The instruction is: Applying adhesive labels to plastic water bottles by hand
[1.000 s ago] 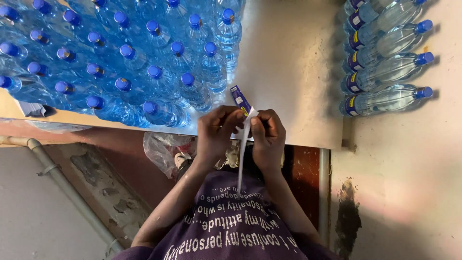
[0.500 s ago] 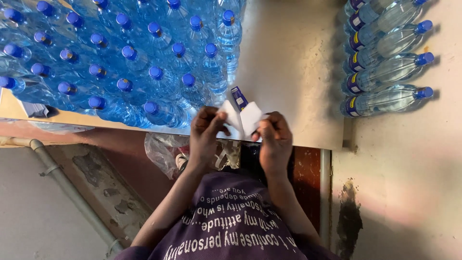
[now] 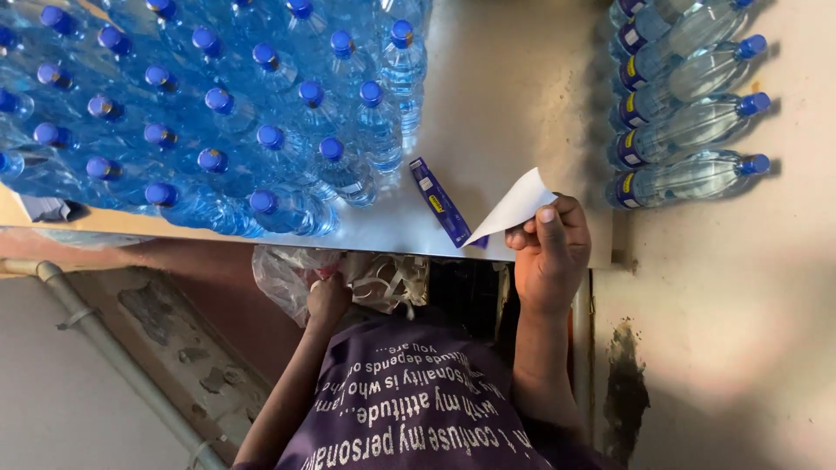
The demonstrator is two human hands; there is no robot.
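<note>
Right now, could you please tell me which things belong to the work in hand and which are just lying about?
In hand: white paper, pinched by the right hand; blue label strip beside it; plastic bag, at the left hand.
Lying about: upright bottles; bottles lying flat; grey pipe.

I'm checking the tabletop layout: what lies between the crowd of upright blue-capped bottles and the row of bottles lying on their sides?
In the head view, between the upright bottles and the lying bottles is mostly bare tabletop, with a blue label strip near its front edge.

Soft daylight, mild shadows, slight edge blur.
</note>
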